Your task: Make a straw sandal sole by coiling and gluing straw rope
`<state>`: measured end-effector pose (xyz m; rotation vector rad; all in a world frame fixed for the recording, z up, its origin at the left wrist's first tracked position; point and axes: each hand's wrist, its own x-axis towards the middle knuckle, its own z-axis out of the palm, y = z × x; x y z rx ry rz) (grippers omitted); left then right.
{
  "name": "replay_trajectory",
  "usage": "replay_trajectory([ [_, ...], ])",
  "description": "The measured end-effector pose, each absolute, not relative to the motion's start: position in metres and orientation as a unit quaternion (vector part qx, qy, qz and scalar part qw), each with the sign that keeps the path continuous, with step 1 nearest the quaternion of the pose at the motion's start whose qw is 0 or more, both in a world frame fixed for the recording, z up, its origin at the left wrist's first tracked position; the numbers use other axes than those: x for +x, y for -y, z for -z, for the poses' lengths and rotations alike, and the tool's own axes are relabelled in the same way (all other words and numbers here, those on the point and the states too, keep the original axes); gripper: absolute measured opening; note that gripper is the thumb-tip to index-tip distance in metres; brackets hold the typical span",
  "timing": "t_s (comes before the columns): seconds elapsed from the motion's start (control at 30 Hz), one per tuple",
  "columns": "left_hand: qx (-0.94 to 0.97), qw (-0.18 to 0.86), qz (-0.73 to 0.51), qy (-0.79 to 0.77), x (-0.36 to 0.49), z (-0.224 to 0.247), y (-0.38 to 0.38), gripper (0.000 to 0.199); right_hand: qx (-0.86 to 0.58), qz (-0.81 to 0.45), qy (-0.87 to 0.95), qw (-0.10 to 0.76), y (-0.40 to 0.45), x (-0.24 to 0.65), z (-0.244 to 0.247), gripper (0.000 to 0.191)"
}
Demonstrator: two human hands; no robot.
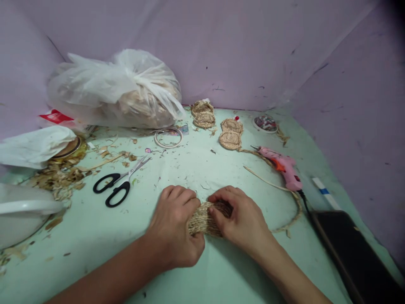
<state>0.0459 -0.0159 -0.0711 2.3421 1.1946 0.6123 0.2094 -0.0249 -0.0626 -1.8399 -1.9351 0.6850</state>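
Both hands grip a small woven straw piece [205, 219] low over the middle of the green table. My left hand [177, 228] is closed around its left end, thumb underneath at the near edge. At the right end, my right hand [242, 217] holds it with the thumb on the near face and fingers curled over the far edge. The parts under my fingers are hidden. Left of my hands lie black-handled scissors [122, 181] with the blades slightly apart. To the right rests a pink glue gun [284, 166], its nozzle pointing left.
Two braided figure-eight pieces [231, 134] lie farther back, near a small round dish [265, 123]. A tied plastic bag [117, 90] stands against the wall. Straw scraps [60, 179] cover the left side. A dark phone-like slab [351, 249] is at the right, beside the glue gun's cord.
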Motion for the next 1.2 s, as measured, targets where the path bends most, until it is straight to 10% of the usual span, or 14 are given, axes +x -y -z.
replay_trajectory([
  [0.63,0.847,0.218,-0.207,-0.438,0.046,0.069,0.015,0.025,-0.517,-0.265,0.793,0.183,0.038,0.220,0.053,0.048],
  [1.2,0.855,0.206,-0.191,-0.436,0.045,0.066,0.015,0.029,-0.547,-0.241,0.765,0.240,0.041,0.214,0.062,0.041],
])
